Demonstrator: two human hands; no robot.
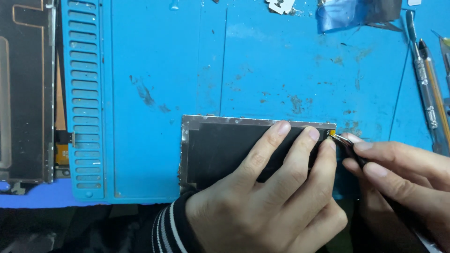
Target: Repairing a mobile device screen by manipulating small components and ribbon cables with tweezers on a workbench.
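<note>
Screen panel [220, 150] lies flat, long axis left-right; left hand [262, 197] pressing it, right hand [398, 173] grip pinching tweezers [344, 143].

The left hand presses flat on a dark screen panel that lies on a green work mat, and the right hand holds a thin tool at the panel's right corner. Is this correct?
Not quite: the work mat is blue, not green, as the head view shows. The rest holds: the left hand presses flat on the dark screen panel, and the right hand holds a thin tool at its right corner.

Panel: your dark rectangular display panel [220, 150] with silvery border lies flat on the blue mat, long side left-right.
Tweezers: your thin dark tweezers [349, 147], tips touching the yellow tab at the panel's top-right corner.
</note>
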